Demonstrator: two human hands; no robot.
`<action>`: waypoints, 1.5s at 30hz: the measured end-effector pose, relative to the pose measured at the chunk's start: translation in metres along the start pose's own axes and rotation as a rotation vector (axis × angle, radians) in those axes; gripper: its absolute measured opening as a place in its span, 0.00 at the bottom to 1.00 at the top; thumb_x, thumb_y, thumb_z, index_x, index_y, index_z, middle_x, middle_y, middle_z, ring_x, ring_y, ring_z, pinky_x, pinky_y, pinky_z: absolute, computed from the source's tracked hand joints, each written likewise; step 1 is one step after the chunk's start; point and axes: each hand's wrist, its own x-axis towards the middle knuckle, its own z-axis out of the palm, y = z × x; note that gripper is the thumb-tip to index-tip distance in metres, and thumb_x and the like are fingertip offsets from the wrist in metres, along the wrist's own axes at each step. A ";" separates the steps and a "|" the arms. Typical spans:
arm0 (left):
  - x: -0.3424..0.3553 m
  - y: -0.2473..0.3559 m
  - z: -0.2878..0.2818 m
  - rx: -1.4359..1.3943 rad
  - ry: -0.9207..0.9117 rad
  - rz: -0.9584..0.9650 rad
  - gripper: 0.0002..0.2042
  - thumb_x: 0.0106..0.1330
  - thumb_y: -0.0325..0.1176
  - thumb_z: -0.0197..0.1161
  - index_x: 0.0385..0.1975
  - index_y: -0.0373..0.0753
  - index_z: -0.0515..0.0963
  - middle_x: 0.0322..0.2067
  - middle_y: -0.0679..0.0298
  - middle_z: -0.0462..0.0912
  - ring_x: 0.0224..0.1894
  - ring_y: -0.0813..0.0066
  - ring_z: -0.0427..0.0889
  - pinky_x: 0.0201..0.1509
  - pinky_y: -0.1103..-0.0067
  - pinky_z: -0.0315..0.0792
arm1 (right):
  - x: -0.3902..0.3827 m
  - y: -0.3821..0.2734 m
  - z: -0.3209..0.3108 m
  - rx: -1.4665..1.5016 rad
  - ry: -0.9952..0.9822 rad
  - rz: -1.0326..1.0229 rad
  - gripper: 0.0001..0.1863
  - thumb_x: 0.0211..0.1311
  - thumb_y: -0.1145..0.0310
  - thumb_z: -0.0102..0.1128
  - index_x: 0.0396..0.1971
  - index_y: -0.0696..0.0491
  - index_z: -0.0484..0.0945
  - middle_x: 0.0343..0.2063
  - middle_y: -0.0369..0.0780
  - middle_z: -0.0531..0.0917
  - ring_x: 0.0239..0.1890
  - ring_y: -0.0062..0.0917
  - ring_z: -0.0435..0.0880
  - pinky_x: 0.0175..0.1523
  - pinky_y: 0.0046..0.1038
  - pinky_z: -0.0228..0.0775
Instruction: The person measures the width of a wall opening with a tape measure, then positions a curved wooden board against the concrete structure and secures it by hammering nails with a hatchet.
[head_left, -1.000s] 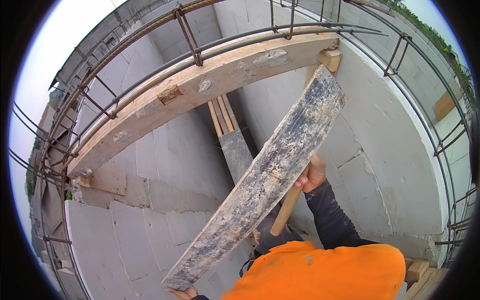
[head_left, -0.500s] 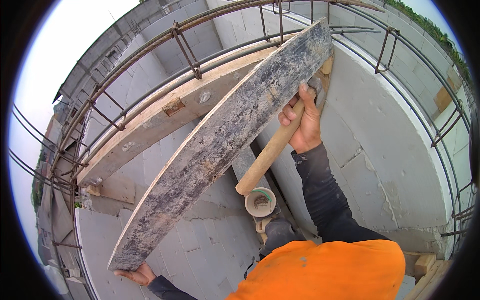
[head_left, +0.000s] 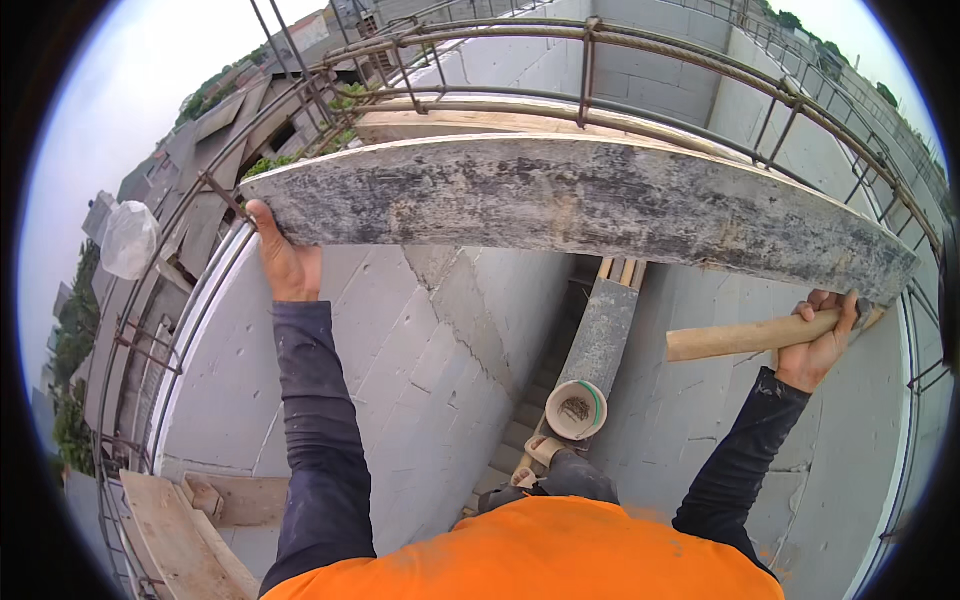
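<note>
A long, stained grey-black wooden board [head_left: 560, 200] stretches nearly level across the view. My left hand [head_left: 285, 262] is closed on its left end, thumb on the near face and fingers hidden behind. At the right end, my right hand [head_left: 818, 345] has its fingers wrapped around a hammer [head_left: 735, 338], whose wooden handle points left. The same hand is up against the board's lower edge; the hammer's head is mostly hidden by the fingers and the board.
Steel rebar [head_left: 690, 55] runs along the wall tops, with a timber form [head_left: 430, 125] behind the board. Below, a bucket [head_left: 553, 407] holding small dark pieces stands on a narrow plank [head_left: 603, 325] between pale block walls [head_left: 385, 370]. More timber [head_left: 175, 540] lies lower left.
The board has swung from a steep slant to nearly level. My left hand has risen with its left end; my right hand, with the hammer, has moved right and down.
</note>
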 end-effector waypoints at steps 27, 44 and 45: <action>-0.010 -0.035 0.115 0.196 -0.018 -0.366 0.53 0.52 0.80 0.63 0.62 0.35 0.67 0.58 0.54 0.76 0.53 0.65 0.80 0.53 0.68 0.75 | 0.022 0.024 -0.013 -0.083 0.084 -0.050 0.19 0.75 0.61 0.59 0.55 0.60 0.74 0.46 0.47 0.80 0.37 0.28 0.75 0.40 0.26 0.71; 0.037 -0.057 0.064 0.560 -0.490 -0.426 0.33 0.65 0.64 0.67 0.32 0.30 0.82 0.30 0.53 0.88 0.34 0.70 0.88 0.34 0.77 0.80 | 0.041 -0.017 -0.034 -0.281 0.107 0.052 0.15 0.71 0.68 0.66 0.50 0.62 0.76 0.42 0.45 0.84 0.40 0.27 0.86 0.40 0.23 0.82; 0.035 -0.056 0.067 0.581 -0.450 -0.410 0.32 0.65 0.63 0.68 0.32 0.30 0.82 0.29 0.54 0.88 0.33 0.70 0.88 0.34 0.77 0.79 | 0.036 -0.016 -0.029 -0.320 0.130 0.032 0.16 0.70 0.67 0.66 0.49 0.62 0.77 0.42 0.45 0.84 0.41 0.27 0.86 0.40 0.22 0.82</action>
